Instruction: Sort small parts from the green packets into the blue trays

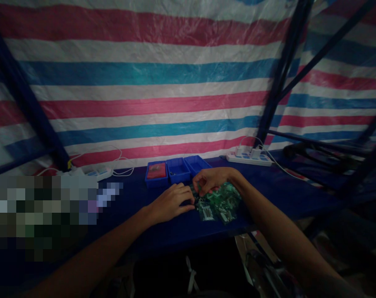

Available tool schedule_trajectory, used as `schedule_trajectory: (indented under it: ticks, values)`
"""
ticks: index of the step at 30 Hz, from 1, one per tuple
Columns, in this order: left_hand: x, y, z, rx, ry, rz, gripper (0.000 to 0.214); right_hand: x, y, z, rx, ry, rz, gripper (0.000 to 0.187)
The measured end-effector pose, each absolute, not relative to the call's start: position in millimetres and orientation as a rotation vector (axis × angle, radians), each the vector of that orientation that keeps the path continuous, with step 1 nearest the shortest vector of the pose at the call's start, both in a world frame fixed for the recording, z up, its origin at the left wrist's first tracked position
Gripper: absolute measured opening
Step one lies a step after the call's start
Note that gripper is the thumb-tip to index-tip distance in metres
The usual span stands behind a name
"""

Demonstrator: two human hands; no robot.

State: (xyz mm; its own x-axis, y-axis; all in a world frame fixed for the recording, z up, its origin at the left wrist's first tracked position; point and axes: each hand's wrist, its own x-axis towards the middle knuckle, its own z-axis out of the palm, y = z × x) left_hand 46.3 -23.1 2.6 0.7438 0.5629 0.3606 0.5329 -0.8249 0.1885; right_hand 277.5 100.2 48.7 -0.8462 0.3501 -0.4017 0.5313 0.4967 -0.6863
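A green circuit board (220, 203) lies on the dark blue table (283, 194) in front of me. My left hand (172, 202) rests at its left edge with the fingers curled against the board. My right hand (211, 179) hovers over the board's upper left part, fingers pinched together on something too small to make out. The light is dim and details of the board are unclear.
Three small blue bins (175, 170) stand in a row just behind the board; the left one holds something red. White power strips lie at the back left (94, 170) and back right (248, 158). A striped tarp (150, 82) hangs behind. A blurred patch covers the left.
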Motion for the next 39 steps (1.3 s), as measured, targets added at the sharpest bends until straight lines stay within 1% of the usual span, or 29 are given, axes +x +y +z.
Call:
schedule_trajectory:
  ticks: [5, 10, 12, 17, 20, 24, 28, 31, 34, 39]
  values:
    - [45, -22, 3, 2.863, 0.963, 0.619, 0.014, 271, 95, 46, 0.782, 2.552, -1.229, 0.037]
    - [41, -19, 4, 2.968, 0.994, 0.583, 0.024, 266, 91, 42, 0.731, 2.58, -1.206, 0.022]
    - [39, -17, 4, 3.003, 1.027, 0.586, 0.027, 263, 90, 42, 0.737, 2.581, -1.183, 0.02]
    - [33, -9, 3, 3.014, 1.144, 0.627, 0.021, 260, 87, 42, 0.726, 2.634, -1.151, 0.016]
    - [31, -4, 0, 2.96, 1.203, 0.687, 0.016, 261, 88, 44, 0.741, 2.677, -1.186, 0.013]
    - [28, 0, -3, 2.951, 1.272, 0.689, 0.015, 265, 89, 48, 0.77, 2.765, -1.34, 0.009]
    - [29, -3, -2, 2.959, 1.311, 0.713, 0.02, 267, 91, 51, 0.838, 2.87, -1.429, 0.012]
    - [35, -9, 0, 2.947, 1.205, 0.755, 0.024, 266, 93, 51, 0.856, 2.958, -1.448, 0.014]
    - [43, -15, 0, 2.947, 1.044, 0.66, 0.026, 265, 98, 48, 0.91, 3.061, -1.442, 0.015]
    - [50, -18, -2, 2.977, 0.981, 0.592, 0.027, 267, 111, 42, 1.027, 3.227, -1.393, 0.017]
